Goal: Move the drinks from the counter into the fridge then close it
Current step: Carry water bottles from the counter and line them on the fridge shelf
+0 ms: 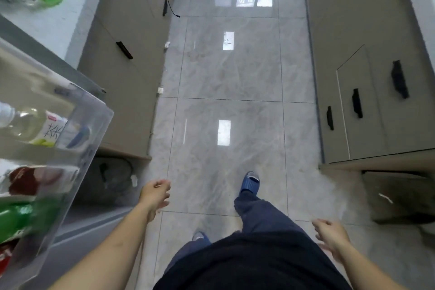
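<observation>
Two hands empty: left hand, right hand loosely curled | clear bottle lying sideways in fridge door shelf

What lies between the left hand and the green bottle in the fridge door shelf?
In the head view, the clear shelf wall stands between the left hand and green bottle; otherwise only open space.

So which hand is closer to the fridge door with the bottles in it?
The left hand, probably. It hangs empty right beside the open fridge door holding bottles, while the right hand is out by the cabinets on the other side.
</observation>
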A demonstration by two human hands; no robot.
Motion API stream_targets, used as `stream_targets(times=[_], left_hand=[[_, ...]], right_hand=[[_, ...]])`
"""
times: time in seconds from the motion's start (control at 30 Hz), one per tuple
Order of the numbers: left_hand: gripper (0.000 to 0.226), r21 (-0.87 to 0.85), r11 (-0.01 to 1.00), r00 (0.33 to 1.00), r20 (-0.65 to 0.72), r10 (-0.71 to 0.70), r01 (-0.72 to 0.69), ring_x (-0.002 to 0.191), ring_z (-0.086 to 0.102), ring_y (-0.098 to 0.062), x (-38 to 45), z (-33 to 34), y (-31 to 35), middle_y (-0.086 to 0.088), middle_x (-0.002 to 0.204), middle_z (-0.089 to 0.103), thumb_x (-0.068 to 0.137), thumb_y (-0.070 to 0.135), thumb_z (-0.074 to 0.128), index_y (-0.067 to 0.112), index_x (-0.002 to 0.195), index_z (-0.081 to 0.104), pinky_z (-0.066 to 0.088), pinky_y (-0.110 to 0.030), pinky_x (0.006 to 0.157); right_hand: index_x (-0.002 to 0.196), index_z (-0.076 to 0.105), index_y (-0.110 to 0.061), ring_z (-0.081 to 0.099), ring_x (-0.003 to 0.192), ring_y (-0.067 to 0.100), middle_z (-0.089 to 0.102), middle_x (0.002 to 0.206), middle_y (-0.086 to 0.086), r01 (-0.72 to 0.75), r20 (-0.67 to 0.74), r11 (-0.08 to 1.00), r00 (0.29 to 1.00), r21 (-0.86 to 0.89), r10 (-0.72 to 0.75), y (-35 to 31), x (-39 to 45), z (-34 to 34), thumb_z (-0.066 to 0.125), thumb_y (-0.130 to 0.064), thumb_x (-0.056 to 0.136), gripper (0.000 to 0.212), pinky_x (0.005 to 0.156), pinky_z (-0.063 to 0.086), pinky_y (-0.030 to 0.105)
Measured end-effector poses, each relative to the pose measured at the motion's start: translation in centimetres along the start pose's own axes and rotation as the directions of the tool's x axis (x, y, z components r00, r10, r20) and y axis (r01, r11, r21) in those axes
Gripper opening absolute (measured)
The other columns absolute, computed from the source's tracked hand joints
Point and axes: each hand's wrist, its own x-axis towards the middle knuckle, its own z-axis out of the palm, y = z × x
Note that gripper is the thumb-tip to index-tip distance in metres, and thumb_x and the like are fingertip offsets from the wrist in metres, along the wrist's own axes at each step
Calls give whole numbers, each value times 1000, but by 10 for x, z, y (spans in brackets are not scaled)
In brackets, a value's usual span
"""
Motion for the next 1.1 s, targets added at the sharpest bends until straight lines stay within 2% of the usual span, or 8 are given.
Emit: stream_targets(times=[0.07, 0.23, 0.33, 0.5, 0.67, 0.8, 0.93, 1.1], left_hand=[[16, 41, 999, 1000, -11, -1, 2, 71, 52, -21, -2, 11, 17, -7, 86, 60, 96, 16, 56, 16, 81, 59, 47, -30, 64], [13, 58, 998, 999, -41, -14, 16, 84, 59, -27, 4, 34, 47, -8, 90, 62, 97, 17, 58, 17, 85, 61, 51, -38, 75], [9, 25, 994, 992, -79, -100, 103, 85, 59, -27, 9, 38, 46, -9, 95, 64, 98, 19, 58, 11, 99, 62, 51, -37, 74], [10, -16, 971, 961, -141, -237, 237, 67, 49, -24, 33, 35, 50, -13, 84, 61, 96, 14, 59, 5, 96, 64, 45, -30, 64], [13, -97, 939, 924, -173, -342, 330, 79, 57, -30, 80, 31, 97, -14, 92, 64, 96, 16, 59, 7, 87, 62, 50, -39, 75], [15, -178, 941, 941, -127, -312, 288, 81, 58, -28, 125, 27, 164, -14, 95, 65, 96, 19, 57, 6, 94, 64, 51, -36, 74], [13, -293, 940, 972, -103, -211, 173, 70, 52, -20, 170, 17, 243, -7, 80, 59, 91, 20, 57, 9, 90, 65, 47, -28, 61], [10, -407, 903, 967, -140, -213, 140, 68, 52, -17, 198, 6, 310, -4, 80, 58, 89, 19, 56, 17, 85, 66, 45, -24, 54]], right_hand=[[107, 64, -3, 62, 98, 37, 64, 94, 15, 45, 23, 999, 999, -21, -45, -49, 16, -4, 63, -19, 95, 19, 88, 55, 49], [119, 61, -10, 60, 91, 27, 63, 101, 11, 252, 102, 961, 965, -116, -241, -193, 49, 1, 63, -24, 95, 28, 77, 53, 38], [115, 60, -12, 60, 87, 23, 62, 95, 6, 330, 139, 937, 939, -117, -314, -271, 53, 15, 64, -27, 94, 26, 69, 53, 33], [110, 61, -13, 57, 79, 21, 60, 94, 6, 417, 234, 896, 896, -150, -378, -376, 59, 55, 64, -26, 92, 22, 66, 50, 31], [102, 62, -13, 54, 72, 21, 59, 84, 5, 461, 274, 863, 874, -207, -401, -465, 63, 101, 65, -24, 90, 16, 62, 47, 31], [101, 64, -13, 57, 75, 23, 62, 86, 7, 490, 324, 810, 861, -322, -392, -523, 55, 130, 65, -27, 92, 16, 61, 49, 31], [103, 63, -14, 60, 81, 26, 66, 94, 10, 529, 364, 734, 843, -426, -396, -582, 52, 158, 64, -30, 93, 19, 62, 51, 32], [93, 62, -9, 53, 73, 27, 61, 83, 12, 553, 416, 656, 829, -514, -373, -652, 53, 188, 63, -25, 94, 16, 66, 49, 36]])
